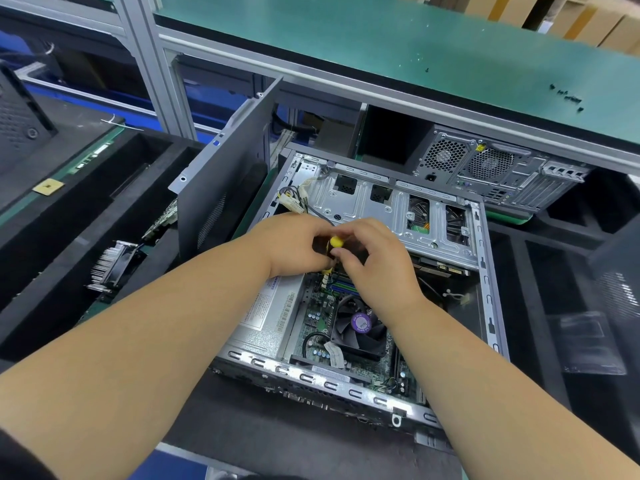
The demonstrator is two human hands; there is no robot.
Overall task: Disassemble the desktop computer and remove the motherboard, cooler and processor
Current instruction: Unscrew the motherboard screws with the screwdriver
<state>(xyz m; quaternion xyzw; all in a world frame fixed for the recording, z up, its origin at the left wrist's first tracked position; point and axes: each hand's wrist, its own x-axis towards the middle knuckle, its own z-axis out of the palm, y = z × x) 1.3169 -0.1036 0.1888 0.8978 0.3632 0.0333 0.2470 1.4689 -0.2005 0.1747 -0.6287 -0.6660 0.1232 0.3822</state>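
The desktop computer case (363,289) lies on its side, open, on dark foam on the workbench. Both hands meet above its middle, over the edge of the silver drive cage (398,209). The left hand (294,242) and the right hand (374,258) have their fingers curled round a screwdriver with a black-and-yellow handle (334,242); the yellow cap shows between the thumbs, and the shaft points down toward the motherboard (318,317).

The motherboard sits in the case floor, green, with blue memory slots just below the hands. The cooler fan (358,325) is mounted on it, near the right wrist, with a round purple sticker on its hub; the print on the sticker is too small to read. The processor is hidden under the cooler. The grey power supply (266,313) beside the board carries a white label with barcodes and fine print, also unreadable.

The removed side panel (221,174) stands upright to the left of the case. Further left, a finned heatsink with fan (110,268) lies on the foam. A second computer tower (485,171) lies behind the case under the green shelf (381,39), its rear vents facing the camera, with a yellow warning sticker that cannot be read. A few small dark screws (568,97) lie on the shelf.
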